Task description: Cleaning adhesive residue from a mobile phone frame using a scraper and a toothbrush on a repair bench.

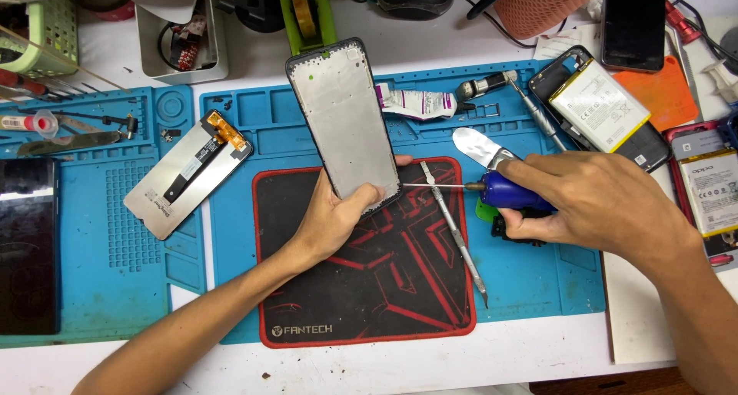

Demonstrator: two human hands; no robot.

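Over the black-and-red mat [369, 287], the left hand [334, 218] clasps a tilted phone frame [344, 126] while the right hand [607, 203] closes around a blue-handled screwdriver [511, 191] (tip at its right edge), which might slip and gouge the frame.

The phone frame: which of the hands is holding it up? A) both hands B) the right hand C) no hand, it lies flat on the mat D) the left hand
D: the left hand grips the phone frame at its lower end, while the right hand holds a blue-handled screwdriver.
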